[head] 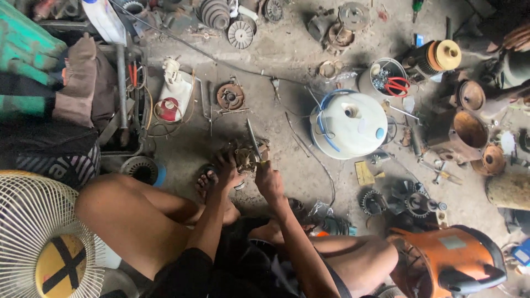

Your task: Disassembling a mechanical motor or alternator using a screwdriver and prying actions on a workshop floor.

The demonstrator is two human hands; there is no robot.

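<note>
I sit on a concrete floor with a small rusty motor part (247, 154) in front of me. My left hand (227, 170) grips its left side and holds it steady on the floor. My right hand (267, 177) is closed around the handle of a screwdriver (254, 141), whose thin metal shaft points up and away over the motor part. My bare knees spread to both sides, and one sandalled foot (206, 181) rests just left of the part.
A white round plastic housing (349, 124) lies to the right. A fan grille (38, 232) sits at lower left, an orange motor housing (450, 258) at lower right. Rusty pots (469, 129), a cup with red pliers (388, 80), gears and wires litter the floor.
</note>
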